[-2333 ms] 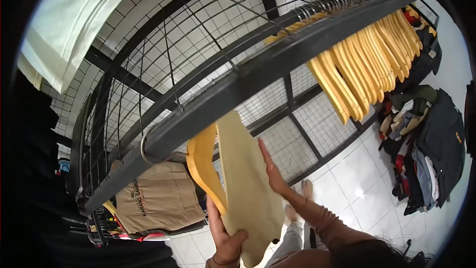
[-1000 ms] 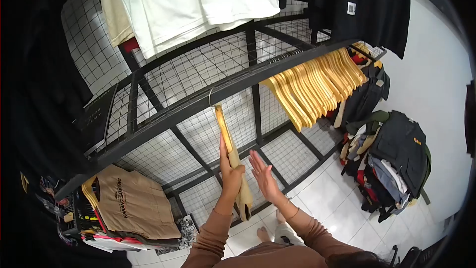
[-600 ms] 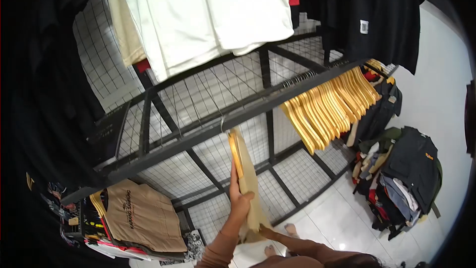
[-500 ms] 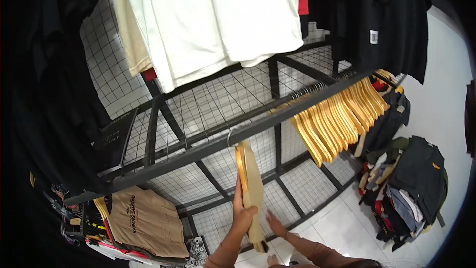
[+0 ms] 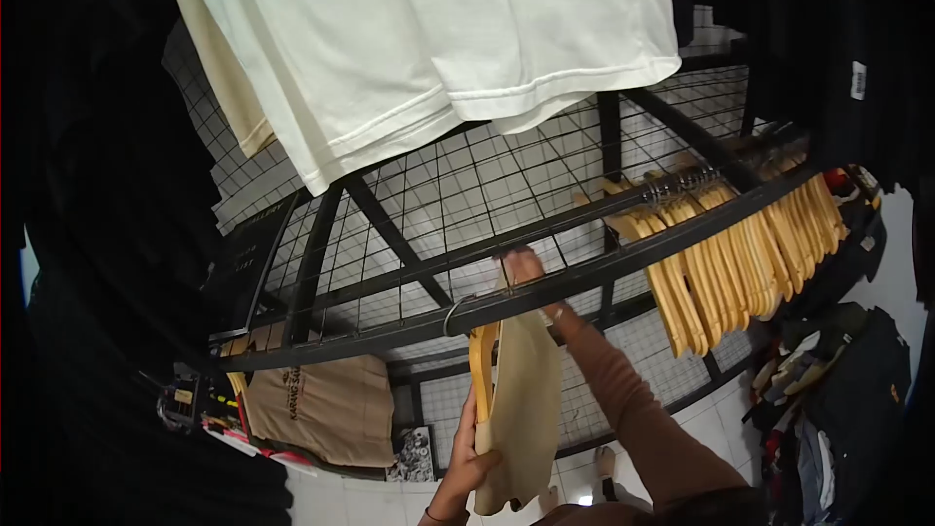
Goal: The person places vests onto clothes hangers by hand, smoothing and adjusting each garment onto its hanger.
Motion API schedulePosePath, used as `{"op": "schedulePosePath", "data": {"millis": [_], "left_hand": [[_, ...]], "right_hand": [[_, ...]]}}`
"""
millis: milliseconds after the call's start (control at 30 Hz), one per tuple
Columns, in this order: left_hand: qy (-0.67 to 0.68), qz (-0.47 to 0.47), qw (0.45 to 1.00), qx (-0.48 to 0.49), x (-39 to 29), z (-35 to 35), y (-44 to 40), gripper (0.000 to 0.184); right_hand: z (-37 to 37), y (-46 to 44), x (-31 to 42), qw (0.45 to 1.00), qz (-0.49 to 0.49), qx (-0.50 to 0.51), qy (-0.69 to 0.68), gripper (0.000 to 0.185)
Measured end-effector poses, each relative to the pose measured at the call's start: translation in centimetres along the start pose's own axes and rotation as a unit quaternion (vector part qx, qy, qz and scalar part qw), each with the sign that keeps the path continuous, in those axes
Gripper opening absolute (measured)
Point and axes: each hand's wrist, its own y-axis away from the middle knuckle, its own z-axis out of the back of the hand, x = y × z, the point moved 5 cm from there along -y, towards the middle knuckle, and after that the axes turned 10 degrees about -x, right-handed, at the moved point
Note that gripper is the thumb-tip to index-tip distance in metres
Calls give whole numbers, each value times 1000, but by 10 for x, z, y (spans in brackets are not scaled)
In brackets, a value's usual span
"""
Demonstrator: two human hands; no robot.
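Observation:
A wooden hanger (image 5: 478, 370) hooks over the black rail (image 5: 545, 290) near the middle of the view, with a beige garment (image 5: 526, 404) hanging beside and partly on it. My left hand (image 5: 474, 458) is closed round the hanger's lower end and the garment's near edge, thumb on the cloth. Behind the rail, my right hand (image 5: 523, 265) is raised at the top of the beige cloth, its fingers appearing to pinch it, slightly blurred. The garment spreads between both hands; its kind does not show fully.
White shirts (image 5: 409, 58) hang above. Several bare wooden hangers (image 5: 721, 268) crowd the rail's right side. A brown printed shirt (image 5: 326, 404) hangs lower left. Piled clothes (image 5: 838, 390) stand at the right, and dark garments (image 5: 88, 234) fill the left side. Wire grid panels lie behind the rail.
My right hand has risen from below to behind the rail at the garment's top. The beige garment is spread wider. My left hand keeps its hold, and the camera view has shifted.

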Motion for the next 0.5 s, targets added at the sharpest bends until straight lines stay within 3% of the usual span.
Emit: {"op": "schedulePosePath", "data": {"millis": [67,167,200,233,267,300,400,433,500], "left_hand": [[-23,15,999,-25,2,1,1,100],[-7,27,999,-41,4,3,4,98],[-7,30,998,-49,5,2,2,98],[-18,22,998,-58,5,2,1,97],[-31,16,997,-68,5,1,0,97],[-44,11,996,-77,7,-1,1,96],[-36,0,994,-102,11,-5,0,97],[-32,-13,993,-109,11,-5,1,97],[-20,-12,993,-115,13,-6,3,97]], "right_hand": [[-11,4,-34,998,1,37,59,12],[18,-15,-25,946,-315,81,15,12],[24,-18,-7,944,-318,87,11,12],[35,-30,35,995,-98,-5,3,12],[43,-28,71,987,125,-100,-7,14],[40,-26,74,989,117,-94,-13,14],[21,-26,75,969,24,37,-242,14],[15,-22,64,968,19,37,-247,14],[6,-12,31,996,73,-49,13,14]]}}
